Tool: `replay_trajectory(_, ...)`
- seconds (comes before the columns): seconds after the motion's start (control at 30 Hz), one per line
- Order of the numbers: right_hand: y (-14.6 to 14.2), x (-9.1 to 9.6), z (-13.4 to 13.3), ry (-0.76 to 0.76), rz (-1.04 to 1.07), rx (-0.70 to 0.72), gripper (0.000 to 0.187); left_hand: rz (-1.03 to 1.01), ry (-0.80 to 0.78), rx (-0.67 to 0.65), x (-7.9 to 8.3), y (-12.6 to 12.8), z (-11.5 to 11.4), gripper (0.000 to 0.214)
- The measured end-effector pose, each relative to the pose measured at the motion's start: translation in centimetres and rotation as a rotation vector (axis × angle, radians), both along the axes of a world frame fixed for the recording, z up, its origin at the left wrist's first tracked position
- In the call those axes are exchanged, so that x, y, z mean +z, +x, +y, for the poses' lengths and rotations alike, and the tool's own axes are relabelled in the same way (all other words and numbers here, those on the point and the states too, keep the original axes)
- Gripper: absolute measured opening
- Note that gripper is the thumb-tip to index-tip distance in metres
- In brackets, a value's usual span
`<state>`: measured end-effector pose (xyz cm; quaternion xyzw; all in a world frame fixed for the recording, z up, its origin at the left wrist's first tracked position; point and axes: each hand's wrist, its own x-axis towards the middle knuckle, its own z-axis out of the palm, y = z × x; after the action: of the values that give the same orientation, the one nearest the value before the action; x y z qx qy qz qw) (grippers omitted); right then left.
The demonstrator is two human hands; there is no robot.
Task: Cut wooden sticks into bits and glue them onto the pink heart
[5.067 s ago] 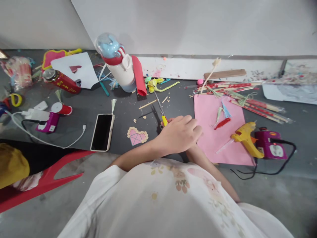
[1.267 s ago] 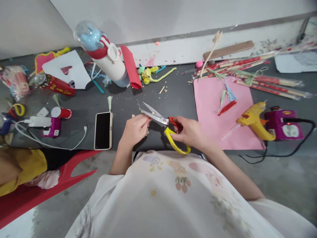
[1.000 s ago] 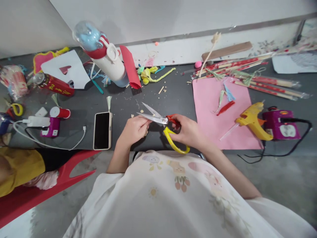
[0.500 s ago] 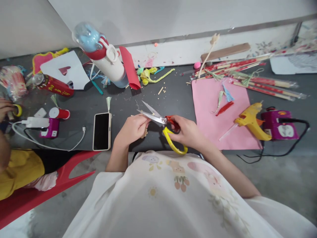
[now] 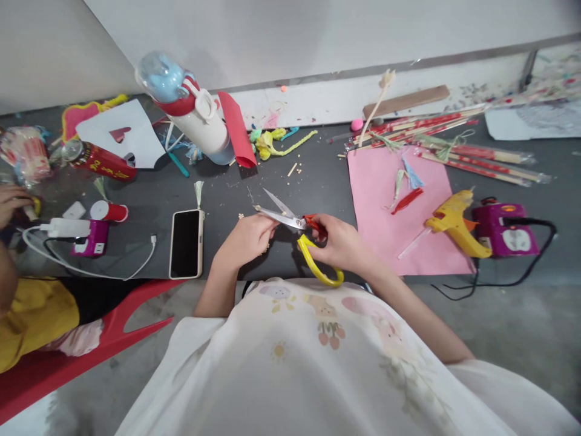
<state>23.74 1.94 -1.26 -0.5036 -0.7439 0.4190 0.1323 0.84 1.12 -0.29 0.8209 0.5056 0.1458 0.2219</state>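
My right hand [image 5: 338,242] grips a pair of scissors [image 5: 299,233] by their red and yellow handles. The steel blades stand apart and point left. My left hand [image 5: 247,238] is closed just below the blades, pinching a small beige piece that its fingers mostly hide. Both hands hover over the near edge of the dark table [image 5: 227,194], in front of my white shirt.
A phone [image 5: 185,242] lies left of my left hand. A pink sheet [image 5: 385,224], a yellow glue gun [image 5: 451,221] and a purple box [image 5: 503,230] sit to the right. A bottle [image 5: 190,109] and red roll [image 5: 236,130] stand behind. Another person's hand [image 5: 11,203] is at far left.
Five seconds ago my left hand covered the scissors on the table beside a pink heart piece. Since then both hands hold their grips nearly still; the view shifted slightly.
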Motion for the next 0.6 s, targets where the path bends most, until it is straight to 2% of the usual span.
replay_trajectory(0.13,0.11,0.56,0.03,0.027,-0.004,0.036,0.03,0.001,-0.001,-0.027,-0.22,0.44,-0.12,0.025)
replay_trajectory(0.33,0.03,1.1,0.33,0.022,-0.079,0.056,0.022,0.001,0.01,-0.004,-0.06,0.66,0.04,0.024)
replay_trajectory(0.6,0.2,0.5,0.13,-0.052,-0.118,0.002,0.029,0.043,-0.031,0.077,0.18,0.03,0.48,0.023)
